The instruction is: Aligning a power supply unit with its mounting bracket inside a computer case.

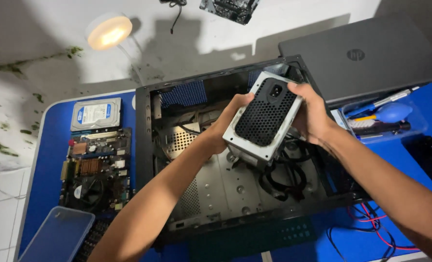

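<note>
Blue table (51,145), stained white wall (22,73), round lit lamp (109,31).

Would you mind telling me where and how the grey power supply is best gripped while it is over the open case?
Grip the power supply by its two plain metal side walls, one hand from each side, as the left hand and right hand do. Its perforated face and socket point upward, and black cables trail below.
</note>
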